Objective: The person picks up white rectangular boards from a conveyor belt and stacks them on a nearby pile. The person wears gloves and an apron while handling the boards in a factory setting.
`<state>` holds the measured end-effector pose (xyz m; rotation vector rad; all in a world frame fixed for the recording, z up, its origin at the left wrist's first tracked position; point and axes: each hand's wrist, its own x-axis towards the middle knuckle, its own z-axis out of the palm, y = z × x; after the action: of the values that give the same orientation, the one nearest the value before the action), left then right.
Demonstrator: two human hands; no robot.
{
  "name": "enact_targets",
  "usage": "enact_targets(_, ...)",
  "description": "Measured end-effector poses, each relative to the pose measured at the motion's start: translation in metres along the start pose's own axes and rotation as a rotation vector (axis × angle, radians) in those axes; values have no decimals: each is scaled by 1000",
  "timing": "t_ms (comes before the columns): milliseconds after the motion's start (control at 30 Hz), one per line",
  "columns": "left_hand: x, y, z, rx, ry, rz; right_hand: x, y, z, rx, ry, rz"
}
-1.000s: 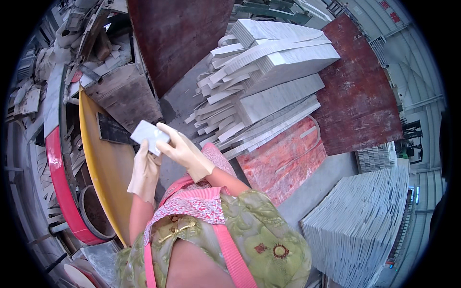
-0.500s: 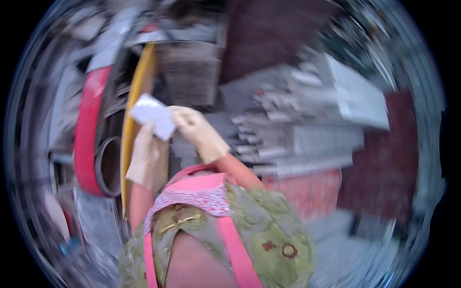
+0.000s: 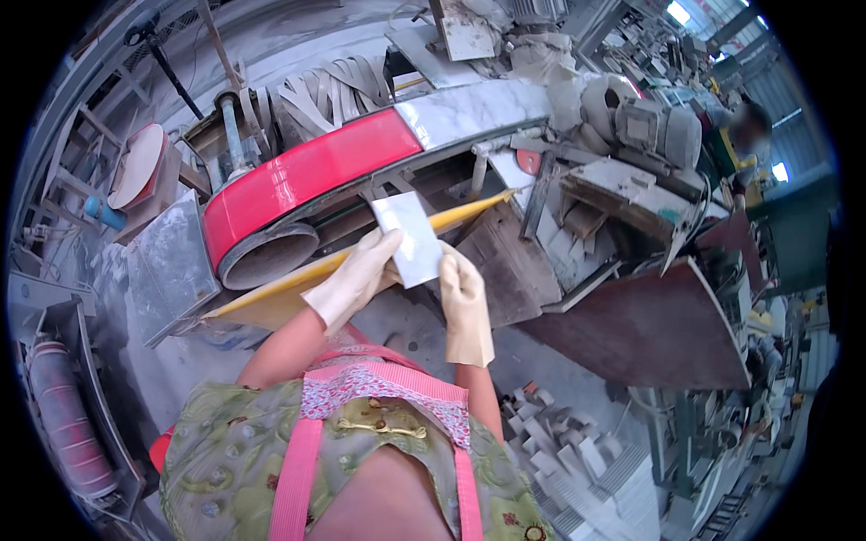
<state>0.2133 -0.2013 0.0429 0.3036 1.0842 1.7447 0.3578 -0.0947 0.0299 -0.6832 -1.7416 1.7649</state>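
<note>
A small white rectangular tile [image 3: 408, 236] with a glossy face is held up in front of me, tilted a little. My left hand [image 3: 354, 278], in a cream rubber glove, is closed on the tile's left edge, with the thumb on its face. On the lower right edge my right hand [image 3: 465, 302], gloved the same way, also grips the tile. Its fingers are bent, and those behind the tile are partly hidden. Just beyond both hands runs a yellow-edged board [image 3: 311, 270], below a long machine with a red cover [image 3: 302, 167].
A wide round pipe [image 3: 269, 257] opens under the red cover. To the right lean a wooden box [image 3: 510, 261] and a dark brown board [image 3: 645, 329]. Stacked tile strips [image 3: 577, 455] lie at lower right. A caged roller [image 3: 72, 419] stands left. Another person [image 3: 744, 149] is far right.
My view has swung left toward the red-covered machine, and the stacked strips have shifted to the lower right. Both hands still hold the tile, now turned more upright.
</note>
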Motion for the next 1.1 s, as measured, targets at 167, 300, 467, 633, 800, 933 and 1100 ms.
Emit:
enact_targets(167,42,25,-39,188,131,59,53,19,26,-56,-50,-1)
enact_targets(300,82,58,-64,280,135,123,116,11,36,-358,-74,-243)
enact_targets(467,121,95,-88,432,164,206,212,31,36,-922,184,-510)
enact_targets(633,148,103,-94,441,188,149,272,58,41,-1425,46,-235)
enact_targets(800,164,107,-102,348,226,177,288,68,43,-1526,-44,-321)
enact_targets(933,197,107,-104,417,256,198,301,60,49,-1578,-164,-423)
enact_targets(1100,267,110,-91,736,339,71,332,47,17,-844,-157,-342)
